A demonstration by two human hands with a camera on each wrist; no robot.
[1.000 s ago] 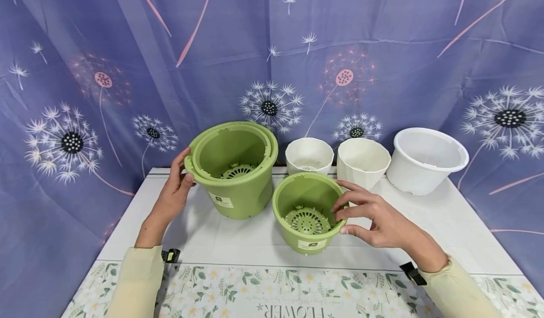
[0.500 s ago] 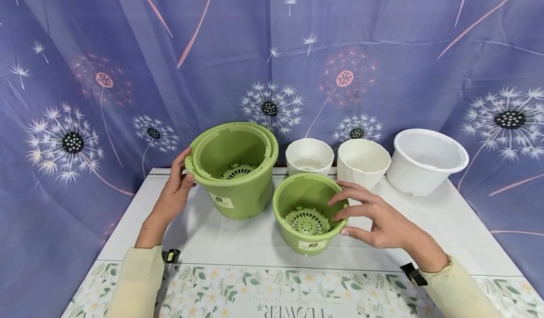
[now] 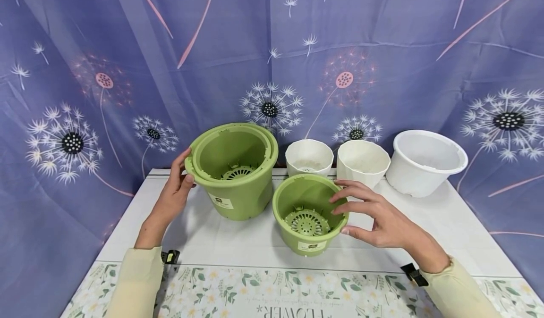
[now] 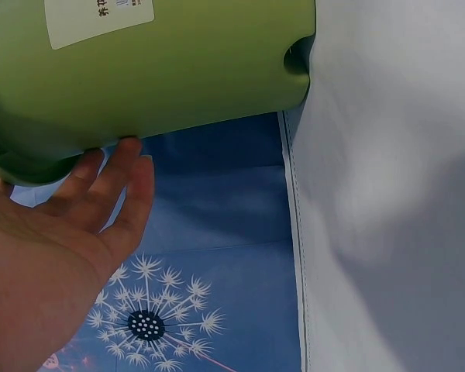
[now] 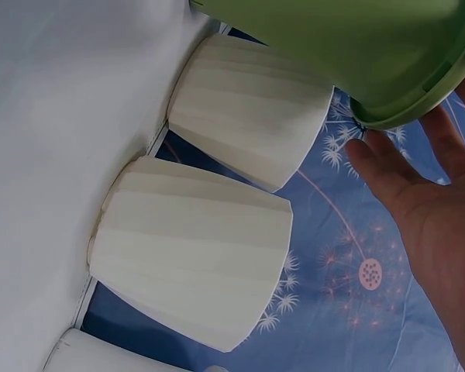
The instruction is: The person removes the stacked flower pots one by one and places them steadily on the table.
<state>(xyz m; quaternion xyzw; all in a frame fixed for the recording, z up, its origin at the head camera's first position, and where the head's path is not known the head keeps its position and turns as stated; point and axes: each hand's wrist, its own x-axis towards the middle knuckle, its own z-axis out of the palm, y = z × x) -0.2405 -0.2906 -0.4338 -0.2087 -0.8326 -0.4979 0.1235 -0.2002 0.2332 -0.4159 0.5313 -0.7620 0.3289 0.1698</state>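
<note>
In the head view a large green flowerpot (image 3: 250,197) stands left of centre with another green flowerpot (image 3: 231,143) nested inside it. My left hand (image 3: 172,193) touches its left side near the rim with loosely extended fingers; in the left wrist view, fingertips (image 4: 128,147) rest on the outer wall. A smaller green flowerpot (image 3: 312,200) with a slotted base stands front centre. Around its right rim is my right hand (image 3: 382,219), fingers spread over the inside and thumb outside. In the right wrist view the thumb lies close under the rim; firm contact cannot be made out.
Behind the small green pot stand two white faceted pots, a shorter one (image 3: 309,155) and a taller one (image 3: 363,162). A round white pot (image 3: 425,162) is at the right. A purple dandelion curtain (image 3: 212,49) hangs behind the table's white cloth (image 3: 204,247).
The pots have stayed in place. The fingers of my right hand have shifted slightly up off the small pot's inner wall. My left hand has not visibly moved.
</note>
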